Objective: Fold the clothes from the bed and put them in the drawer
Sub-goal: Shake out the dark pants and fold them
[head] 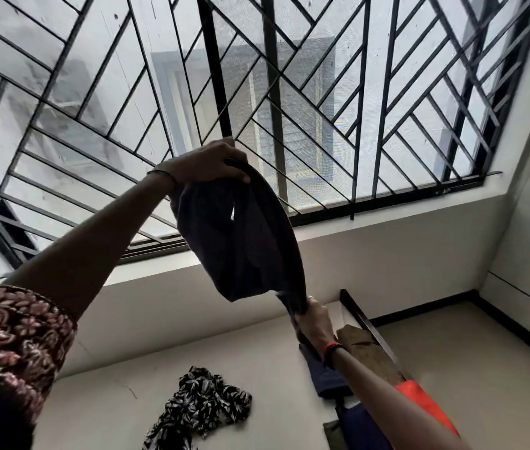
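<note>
Folding barely begun: dark garment (244,235) held up in the air, drawer not in view.
Left hand (208,164) is closed over its top edge and right hand (314,323) pinches the low corner, cloth sagging between them; a floral-print garment (201,407) and a dark and orange pile (370,404) wait unfolded on the bed (111,401).

Left hand (206,164) raised, gripping top of dark navy cloth garment (240,235); right hand (314,321) pinches its lower end. Crumpled black-and-white floral cloth (198,407) lies on pale bed surface (111,401). Black metal window grille (257,92) behind.
</note>
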### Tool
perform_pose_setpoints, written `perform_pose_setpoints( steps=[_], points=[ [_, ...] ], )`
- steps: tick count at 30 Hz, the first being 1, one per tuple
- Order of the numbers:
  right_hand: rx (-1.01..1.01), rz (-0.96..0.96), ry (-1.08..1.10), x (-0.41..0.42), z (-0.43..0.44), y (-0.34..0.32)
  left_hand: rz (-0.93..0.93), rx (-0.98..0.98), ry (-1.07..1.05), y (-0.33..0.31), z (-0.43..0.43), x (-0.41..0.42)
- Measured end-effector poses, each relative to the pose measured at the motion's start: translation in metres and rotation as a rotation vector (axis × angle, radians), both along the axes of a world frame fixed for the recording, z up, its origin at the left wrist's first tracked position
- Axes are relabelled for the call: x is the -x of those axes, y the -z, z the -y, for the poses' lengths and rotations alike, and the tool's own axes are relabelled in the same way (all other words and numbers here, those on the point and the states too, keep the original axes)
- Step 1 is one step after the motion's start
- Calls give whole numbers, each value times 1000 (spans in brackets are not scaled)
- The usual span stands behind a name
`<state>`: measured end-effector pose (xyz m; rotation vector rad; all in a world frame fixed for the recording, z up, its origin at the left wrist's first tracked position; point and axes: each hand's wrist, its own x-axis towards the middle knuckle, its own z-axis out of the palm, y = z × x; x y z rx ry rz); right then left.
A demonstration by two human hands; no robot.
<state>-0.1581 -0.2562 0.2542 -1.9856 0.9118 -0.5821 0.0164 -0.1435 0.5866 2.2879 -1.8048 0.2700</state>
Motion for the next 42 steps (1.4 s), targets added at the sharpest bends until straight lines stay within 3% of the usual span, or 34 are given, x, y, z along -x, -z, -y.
perform_pose_setpoints(
  steps=[6,12,15,19,21,25,30,36,42],
  points=[
    [10,-151,38,14,36,27,-102,146,-83,-6,-14,-18],
    [-41,-144,-43,24,72,31,-204,102,-257,25,-21,-41],
    [-99,-207,-181,29,88,24,-270,46,-389,48,-23,-58],
    [-395,-412,-592,33,85,8,-357,-96,-535,79,-30,-76],
    [-429,-471,-681,29,85,5,-391,-73,-582,98,-33,-83],
    [-225,-583,-547,22,95,6,-475,8,-605,141,-42,-76],
    [-157,-629,-508,21,122,44,-767,149,-648,204,-61,-62],
    [-339,-632,-522,31,112,34,-1248,162,-681,258,-68,-18],
    [-40,-778,-400,37,89,3,-1687,333,-696,309,-71,12]
  ],
)
